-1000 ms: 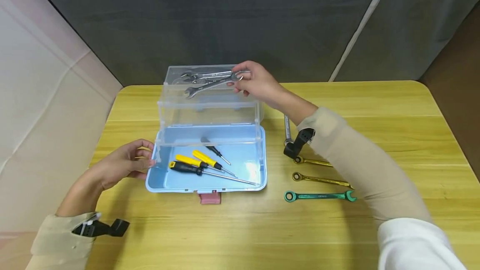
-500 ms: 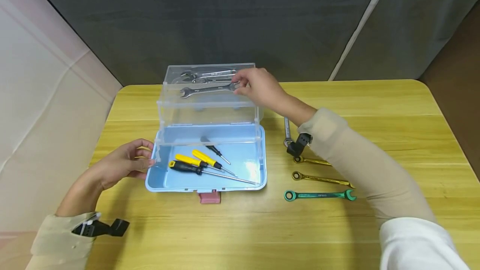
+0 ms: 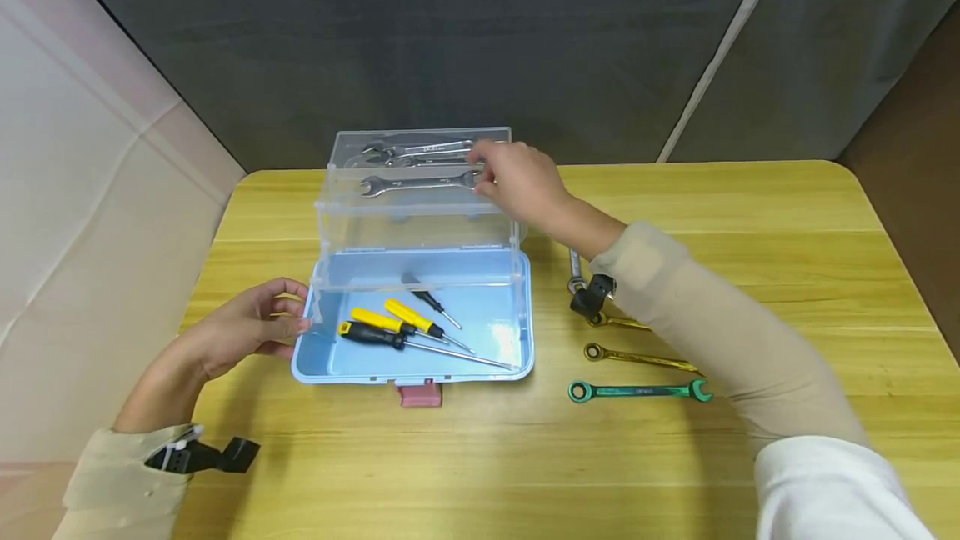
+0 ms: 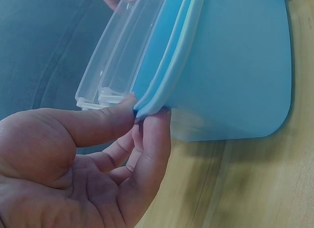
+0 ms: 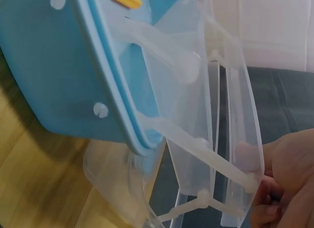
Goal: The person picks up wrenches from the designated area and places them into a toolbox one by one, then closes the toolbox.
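Left hand (image 3: 243, 332) pinches the blue toolbox (image 3: 412, 332) rim to steady it; right hand (image 3: 517, 177) grips a silver wrench (image 3: 416, 182) in the clear tray (image 3: 420, 207).

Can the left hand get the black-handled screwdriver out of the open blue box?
Probably yes: the left hand pinches the blue plastic box by its left rim, the black-handled screwdriver lies close by, and nothing covers it.

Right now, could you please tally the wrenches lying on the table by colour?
Gold wrenches: 2
Green wrench: 1
Silver wrench, partly hidden by the sleeve: 1
Total: 4
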`<state>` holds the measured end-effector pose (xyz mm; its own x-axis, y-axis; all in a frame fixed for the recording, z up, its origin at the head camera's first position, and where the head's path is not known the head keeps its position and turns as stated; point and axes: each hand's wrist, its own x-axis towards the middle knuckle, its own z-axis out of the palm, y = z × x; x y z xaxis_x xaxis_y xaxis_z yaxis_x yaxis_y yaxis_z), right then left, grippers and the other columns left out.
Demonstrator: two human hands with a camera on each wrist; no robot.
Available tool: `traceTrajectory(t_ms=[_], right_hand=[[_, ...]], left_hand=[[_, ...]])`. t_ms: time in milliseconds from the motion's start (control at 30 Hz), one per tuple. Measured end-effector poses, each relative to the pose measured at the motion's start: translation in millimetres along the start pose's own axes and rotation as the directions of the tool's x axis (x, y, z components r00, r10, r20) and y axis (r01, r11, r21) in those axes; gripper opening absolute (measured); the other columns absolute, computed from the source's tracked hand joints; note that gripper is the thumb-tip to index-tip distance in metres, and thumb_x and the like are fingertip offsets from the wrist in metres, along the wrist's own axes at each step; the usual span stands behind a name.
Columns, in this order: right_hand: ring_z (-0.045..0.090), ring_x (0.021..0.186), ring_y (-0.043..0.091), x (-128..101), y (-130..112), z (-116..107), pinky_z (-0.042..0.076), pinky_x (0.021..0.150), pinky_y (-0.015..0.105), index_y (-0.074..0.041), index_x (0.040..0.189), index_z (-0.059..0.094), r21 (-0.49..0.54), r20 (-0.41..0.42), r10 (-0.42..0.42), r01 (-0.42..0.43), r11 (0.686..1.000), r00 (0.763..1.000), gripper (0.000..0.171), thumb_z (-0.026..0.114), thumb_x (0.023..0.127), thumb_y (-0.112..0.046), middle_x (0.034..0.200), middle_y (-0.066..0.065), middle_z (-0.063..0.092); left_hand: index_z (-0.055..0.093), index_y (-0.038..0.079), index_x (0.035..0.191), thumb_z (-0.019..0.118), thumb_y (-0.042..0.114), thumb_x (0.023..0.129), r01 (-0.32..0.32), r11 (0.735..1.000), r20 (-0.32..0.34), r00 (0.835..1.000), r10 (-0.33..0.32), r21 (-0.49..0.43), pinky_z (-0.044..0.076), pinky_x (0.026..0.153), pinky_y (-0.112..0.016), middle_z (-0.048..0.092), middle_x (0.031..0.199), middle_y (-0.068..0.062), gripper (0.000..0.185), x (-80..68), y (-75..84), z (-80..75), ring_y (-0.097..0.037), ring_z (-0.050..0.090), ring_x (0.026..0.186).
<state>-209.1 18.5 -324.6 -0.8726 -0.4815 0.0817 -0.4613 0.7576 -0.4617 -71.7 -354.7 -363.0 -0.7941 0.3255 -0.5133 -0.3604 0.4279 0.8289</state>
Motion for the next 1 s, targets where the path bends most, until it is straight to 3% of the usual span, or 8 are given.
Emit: traceTrajectory(t_ms=[233, 433, 667, 867, 1000], right_hand=[[0.062, 0.077, 0.017, 0.3, -2.5, 3.8, 0.046, 0.059, 0.028, -0.008, 0.13, 0.064, -0.043, -0.032, 0.0, -0.002, 0.999, 0.999, 0.033, 0.069, 0.098, -0.012, 0.094, 0.004, 0.07], [0.057, 0.076, 0.019, -4.7, 2.1, 0.7, 0.044, 0.061, 0.03, -0.008, 0.13, 0.065, 0.033, -0.046, -0.014, 0.015, 0.999, 0.999, 0.032, 0.067, 0.099, -0.012, 0.096, 0.005, 0.067], [0.055, 0.113, 0.025, -25.5, 12.4, -8.0, 0.049, 0.092, 0.037, -0.006, 0.139, 0.058, 0.066, -0.068, -0.089, 0.094, 0.993, 0.994, 0.043, 0.066, 0.1, -0.021, 0.126, 0.011, 0.062], [0.043, 0.136, 0.031, -48.9, 24.9, -3.7, 0.037, 0.114, 0.043, -0.003, 0.149, 0.044, 0.028, -0.092, -0.137, 0.14, 0.99, 0.986, 0.058, 0.066, 0.101, -0.029, 0.147, 0.017, 0.047], [0.037, 0.142, 0.034, -64.0, 34.3, 4.7, 0.029, 0.12, 0.046, -0.001, 0.15, 0.041, 0.025, -0.118, -0.143, 0.146, 0.989, 0.983, 0.059, 0.062, 0.103, -0.029, 0.154, 0.02, 0.04]], left_hand=[[0.04, -0.003, 0.127, 0.06, 0.002, 0.102, -0.004, 1.0, -0.003, 1.0, 0.004, 0.002, 0.061, 0.072, -0.032, 0.057, 0.102, -0.005, 0.032, 0.5, 0.4, -0.1, -0.017, 0.068, 0.084], [0.039, -0.004, 0.128, 0.059, 0.002, 0.102, -0.006, 1.0, 0.0, 1.0, 0.006, 0.004, 0.061, 0.073, -0.033, 0.057, 0.103, -0.006, 0.033, 1.4, -0.7, 1.0, -0.017, 0.068, 0.085], [0.04, -0.002, 0.126, 0.059, 0.001, 0.102, -0.011, 1.0, -0.002, 1.0, 0.011, -0.006, 0.061, 0.072, -0.033, 0.056, 0.102, -0.006, 0.031, 2.5, -0.3, 1.6, -0.017, 0.068, 0.084], [0.041, -0.001, 0.125, 0.06, 0.002, 0.102, -0.004, 1.0, 0.0, 1.0, 0.004, -0.013, 0.061, 0.072, -0.033, 0.056, 0.101, -0.005, 0.031, 2.3, 1.1, 1.1, -0.017, 0.068, 0.084], [0.04, -0.002, 0.126, 0.059, 0.002, 0.102, 0.003, 1.0, 0.0, 1.0, -0.003, -0.009, 0.061, 0.072, -0.033, 0.056, 0.101, -0.005, 0.031, 1.3, 0.6, 1.7, -0.018, 0.068, 0.084]])
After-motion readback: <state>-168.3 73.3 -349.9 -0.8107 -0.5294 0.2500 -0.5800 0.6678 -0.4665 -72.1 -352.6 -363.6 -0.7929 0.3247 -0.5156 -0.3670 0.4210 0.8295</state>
